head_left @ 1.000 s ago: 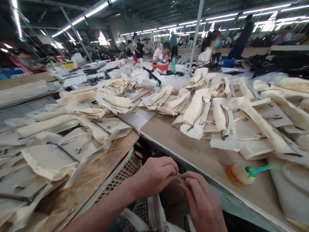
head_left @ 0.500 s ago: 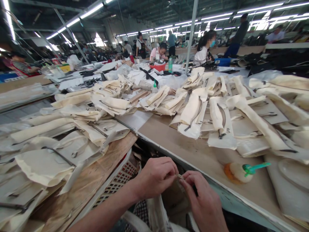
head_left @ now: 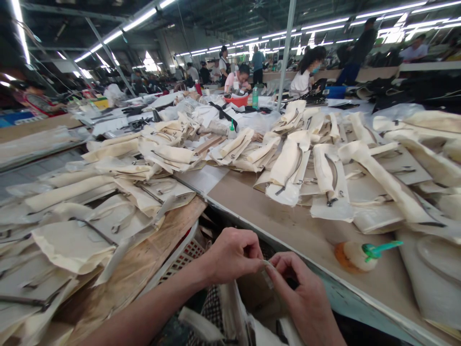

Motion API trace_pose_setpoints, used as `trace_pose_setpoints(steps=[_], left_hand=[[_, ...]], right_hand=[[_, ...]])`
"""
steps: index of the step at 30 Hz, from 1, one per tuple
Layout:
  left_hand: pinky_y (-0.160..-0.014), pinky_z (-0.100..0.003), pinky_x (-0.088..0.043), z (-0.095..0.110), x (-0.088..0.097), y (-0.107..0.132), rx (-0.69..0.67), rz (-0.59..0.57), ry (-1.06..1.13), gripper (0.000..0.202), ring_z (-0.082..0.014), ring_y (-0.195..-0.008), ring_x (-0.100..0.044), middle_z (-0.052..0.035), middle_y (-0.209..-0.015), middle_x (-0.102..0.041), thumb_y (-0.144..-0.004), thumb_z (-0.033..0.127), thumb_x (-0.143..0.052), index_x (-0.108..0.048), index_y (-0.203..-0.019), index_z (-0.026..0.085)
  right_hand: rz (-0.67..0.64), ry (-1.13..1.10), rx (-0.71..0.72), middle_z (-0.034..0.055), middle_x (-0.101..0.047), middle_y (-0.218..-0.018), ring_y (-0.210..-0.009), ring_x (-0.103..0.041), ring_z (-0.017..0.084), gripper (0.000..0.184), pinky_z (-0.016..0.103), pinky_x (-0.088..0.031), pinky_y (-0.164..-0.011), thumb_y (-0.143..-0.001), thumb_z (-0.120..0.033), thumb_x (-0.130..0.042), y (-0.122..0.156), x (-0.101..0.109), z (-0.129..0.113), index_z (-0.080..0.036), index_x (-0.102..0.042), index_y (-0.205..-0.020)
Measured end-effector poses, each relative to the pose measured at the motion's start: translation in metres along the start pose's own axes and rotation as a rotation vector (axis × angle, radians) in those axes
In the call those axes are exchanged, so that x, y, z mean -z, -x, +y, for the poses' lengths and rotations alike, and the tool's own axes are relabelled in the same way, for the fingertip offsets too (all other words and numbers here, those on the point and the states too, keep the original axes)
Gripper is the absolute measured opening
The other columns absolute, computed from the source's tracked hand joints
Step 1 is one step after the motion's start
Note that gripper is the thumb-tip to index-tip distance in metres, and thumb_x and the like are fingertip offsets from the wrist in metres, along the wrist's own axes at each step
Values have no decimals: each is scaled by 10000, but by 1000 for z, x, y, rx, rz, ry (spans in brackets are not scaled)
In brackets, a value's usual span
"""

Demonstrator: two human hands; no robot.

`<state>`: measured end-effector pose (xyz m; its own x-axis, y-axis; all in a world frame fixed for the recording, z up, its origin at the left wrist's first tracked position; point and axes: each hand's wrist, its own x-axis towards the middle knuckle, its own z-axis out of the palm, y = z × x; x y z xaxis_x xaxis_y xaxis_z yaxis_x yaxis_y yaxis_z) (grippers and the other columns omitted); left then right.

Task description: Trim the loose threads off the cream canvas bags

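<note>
My left hand and my right hand meet at the near table edge, thumbs and fingers pinched. Between them they grip the edge of a cream fabric piece, one hand on each side of a short stretch of it. My fingers cover most of that edge. Below, over a checked cloth on my lap, lie more cream fabric parts with pale strips; whether they join the pinched edge I cannot tell. To the right of my hands, a squeeze bottle with a green nozzle and amber contents lies tilted on the table.
Cream fabric pieces with dark zippers are heaped across the brown-topped table and the wooden board at left. A white perforated basket sits below the board. Several people work farther back, beyond a metal post.
My left hand has shifted slightly up and left, and its fingers have curled differently. Both hands still pinch the cream edge. The view has shifted slightly.
</note>
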<state>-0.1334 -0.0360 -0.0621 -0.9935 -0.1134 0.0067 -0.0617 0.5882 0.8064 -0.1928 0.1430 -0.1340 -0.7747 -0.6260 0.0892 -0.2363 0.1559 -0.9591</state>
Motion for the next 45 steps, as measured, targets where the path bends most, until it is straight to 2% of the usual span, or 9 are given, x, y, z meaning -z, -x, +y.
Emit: trace_pose_setpoints(steps=[5,9,14,18,21,24,30,34,45], left_hand=[[-512,-170,-360,-1,5,-5,66,-70,-16,308,-91,-567,-556,72,-678,-641,-680,110,-732,-453,-785,187],[-587,-199,-410,7,12,-9,-104,-221,-298,239,-119,-695,-620,50,-817,-656,-825,220,-692,-522,-992,196],[-491,-291,-347,24,5,-13,-322,-350,-831,104,-227,-764,-665,-20,-839,-678,-843,238,-661,-574,-857,183],[-468,-301,-306,21,-7,-16,-410,-305,-845,76,-197,-707,-647,-10,-776,-670,-845,142,-618,-568,-802,181],[-455,-307,-247,14,-8,-18,-421,-284,-807,132,-176,-681,-636,6,-752,-663,-863,217,-645,-568,-759,190],[-456,-310,-190,10,-8,-20,-408,-283,-803,157,-175,-681,-637,11,-745,-671,-852,257,-682,-576,-754,195],[-464,-305,-197,11,-13,-25,-417,-277,-783,143,-178,-669,-635,7,-715,-677,-837,230,-692,-587,-750,189],[-467,-308,-210,13,-11,-24,-411,-282,-781,165,-183,-677,-637,4,-726,-681,-839,264,-703,-592,-745,186],[-490,-299,-204,11,-5,-19,-426,-345,-735,202,-159,-719,-617,22,-768,-682,-839,275,-713,-563,-734,190]], right_hand=[[60,-119,-120,53,-723,-932,-770,-676,194,390,309,-524,-722,-866,-495,-634,3,-3,-7,-215,-475,-1086],[22,-118,-141,57,-752,-926,-833,-701,225,387,324,-525,-752,-867,-497,-634,4,0,-9,-220,-487,-1095],[-13,-152,-196,42,-750,-833,-752,-709,233,408,317,-531,-672,-815,-505,-700,-2,4,-7,-215,-495,-1014],[-82,-169,-246,16,-703,-707,-662,-670,204,353,286,-516,-604,-833,-520,-677,-7,21,-4,-204,-527,-884],[-153,-132,-278,34,-699,-753,-682,-657,189,380,293,-532,-645,-954,-552,-473,-3,43,0,-194,-574,-876],[-210,164,-98,26,-660,-783,-740,-627,185,432,292,-492,-667,-1016,-501,-329,11,58,0,-213,-592,-831],[-96,815,465,6,-524,-640,-610,-486,210,359,359,-315,-678,-1003,-404,-442,33,50,-9,-212,-511,-707],[-145,807,489,-24,-506,-600,-570,-470,179,394,341,-289,-688,-1047,-318,-355,32,44,-8,-218,-459,-680],[-285,593,580,-22,-501,-631,-606,-461,148,319,311,-370,-655,-1005,-136,-390,35,37,6,-204,-409,-694]])
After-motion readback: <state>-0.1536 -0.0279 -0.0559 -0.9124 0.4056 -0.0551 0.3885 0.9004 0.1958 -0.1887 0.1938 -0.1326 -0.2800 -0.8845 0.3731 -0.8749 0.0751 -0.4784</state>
